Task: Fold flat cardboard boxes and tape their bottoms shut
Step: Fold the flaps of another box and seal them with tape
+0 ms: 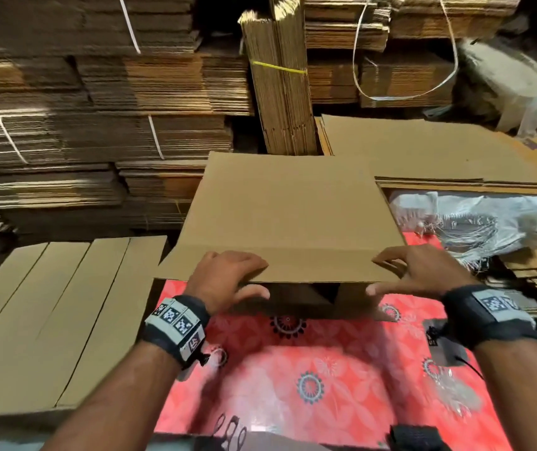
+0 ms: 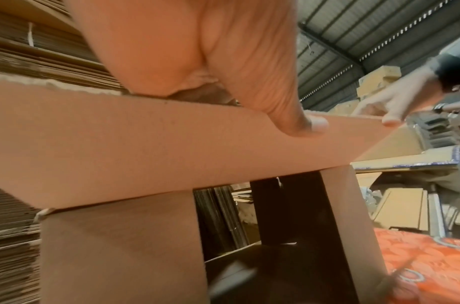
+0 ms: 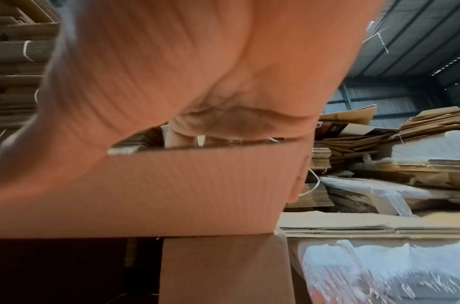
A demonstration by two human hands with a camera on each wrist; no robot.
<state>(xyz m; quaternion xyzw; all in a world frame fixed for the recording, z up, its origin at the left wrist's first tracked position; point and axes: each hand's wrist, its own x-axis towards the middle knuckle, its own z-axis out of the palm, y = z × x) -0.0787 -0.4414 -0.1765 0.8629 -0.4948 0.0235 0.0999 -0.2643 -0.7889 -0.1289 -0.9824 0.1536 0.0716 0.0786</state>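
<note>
Cardboard box (image 1: 288,206): partly opened, held over the red patterned mat (image 1: 309,379), centre of scene, its near flap (image 1: 293,265) gripped at both ends. Left hand (image 1: 228,278): fingers over the flap's top, thumb beneath, clasping its left part. Right hand (image 1: 420,271): fingers curled over the right part, thumb under. Flat cardboard sheets (image 1: 56,320): near left. Bundled cardboard stacks (image 1: 98,92): far side. Plastic-wrapped bundle (image 1: 475,219): right.
</note>
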